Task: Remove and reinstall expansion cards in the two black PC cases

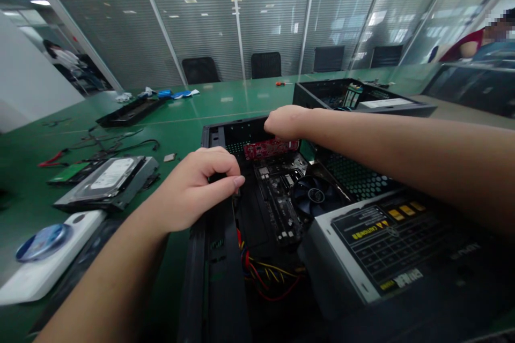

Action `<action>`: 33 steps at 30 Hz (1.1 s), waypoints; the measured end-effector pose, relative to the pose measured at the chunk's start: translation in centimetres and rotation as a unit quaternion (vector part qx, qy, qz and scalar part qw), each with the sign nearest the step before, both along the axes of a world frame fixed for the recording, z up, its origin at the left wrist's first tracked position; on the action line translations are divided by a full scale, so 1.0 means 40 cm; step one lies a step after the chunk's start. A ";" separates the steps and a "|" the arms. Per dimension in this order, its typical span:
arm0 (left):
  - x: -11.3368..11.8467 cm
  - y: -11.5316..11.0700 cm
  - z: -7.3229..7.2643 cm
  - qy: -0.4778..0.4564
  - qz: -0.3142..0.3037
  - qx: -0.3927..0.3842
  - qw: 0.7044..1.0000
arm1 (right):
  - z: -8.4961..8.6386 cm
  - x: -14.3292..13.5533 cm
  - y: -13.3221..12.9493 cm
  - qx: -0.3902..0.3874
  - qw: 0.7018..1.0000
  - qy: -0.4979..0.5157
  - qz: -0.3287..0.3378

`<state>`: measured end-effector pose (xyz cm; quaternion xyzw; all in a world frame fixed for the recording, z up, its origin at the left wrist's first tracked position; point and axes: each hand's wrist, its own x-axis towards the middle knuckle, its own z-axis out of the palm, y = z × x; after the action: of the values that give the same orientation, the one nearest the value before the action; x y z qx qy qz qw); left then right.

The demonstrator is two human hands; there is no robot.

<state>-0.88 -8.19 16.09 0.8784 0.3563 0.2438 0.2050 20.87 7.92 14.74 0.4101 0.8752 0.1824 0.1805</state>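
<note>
An open black computer case lies in front of me. Inside it, a red expansion card stands on edge by the far wall. My right hand reaches across the case, its fingers curled down over the card's upper right edge; the fingertips are hidden. My left hand is over the near-left rim, thumb and forefinger pressed together; whatever is between them is too small to make out. The dark motherboard carries a round cooling fan. A power supply with a caution label sits at the right, beside coloured cables.
On the green table, a hard drive, loose cables and a white device lie to the left. Farther back are a black panel, a screwdriver and a second open case. A person sits at the far right.
</note>
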 end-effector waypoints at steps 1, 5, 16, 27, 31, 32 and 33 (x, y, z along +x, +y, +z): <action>0.000 0.000 0.000 0.000 0.000 -0.001 1.000 | 0.001 -0.001 0.000 -0.002 1.000 0.001 0.001; -0.001 0.000 0.000 0.001 0.006 -0.003 1.000 | 0.004 -0.007 -0.001 -0.014 1.000 0.005 0.012; -0.004 -0.002 -0.008 0.005 0.015 -0.003 1.000 | -0.001 0.000 -0.003 -0.056 0.998 -0.013 0.037; -0.005 0.000 -0.006 0.002 0.007 -0.004 1.000 | 0.004 0.010 0.001 0.000 1.000 0.023 0.005; -0.007 0.001 -0.009 0.002 0.013 -0.006 1.000 | -0.003 -0.003 -0.002 0.027 0.999 0.030 -0.031; -0.007 0.001 -0.010 0.002 0.015 -0.007 1.000 | -0.005 -0.007 -0.004 0.022 0.998 0.036 -0.039; -0.008 0.002 -0.010 0.001 0.019 -0.007 1.000 | -0.007 -0.010 -0.005 0.014 0.998 0.041 -0.045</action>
<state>-1.19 -8.13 15.68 0.8706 0.3744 0.2441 0.2057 20.46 7.72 14.47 0.4587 0.8599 0.1694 0.1465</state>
